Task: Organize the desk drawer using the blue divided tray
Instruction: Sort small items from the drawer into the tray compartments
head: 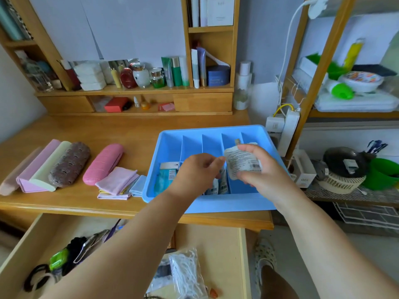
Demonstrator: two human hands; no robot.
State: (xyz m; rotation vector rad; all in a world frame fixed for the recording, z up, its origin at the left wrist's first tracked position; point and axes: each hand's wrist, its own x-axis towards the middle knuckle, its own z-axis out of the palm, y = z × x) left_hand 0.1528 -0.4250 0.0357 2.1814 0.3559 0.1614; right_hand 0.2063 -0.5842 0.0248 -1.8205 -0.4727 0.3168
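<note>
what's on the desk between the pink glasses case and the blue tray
In the head view, a small pile of folded cloths, pink on top with a light blue one at its right, lies between the pink glasses case and the blue tray.

Your blue plastic divided tray [254, 132] sits at centre right of the frame on the light wooden desk [129, 130], with packets standing in its lower-left compartments. Above the tray your left hand [195, 171] is just left of your right hand [255, 167], which holds a flat white spouted pouch [240, 160]. Left of the tray lie folded pink and blue cloths [121, 181], then a pink hard-shell case [103, 164], then a row of soft pouches [49, 167] at the frame's left. The open wooden drawer [224, 240] fills the bottom, below the desk edge. The wooden shelf unit [133, 90] stands across the top, behind everything.
</note>
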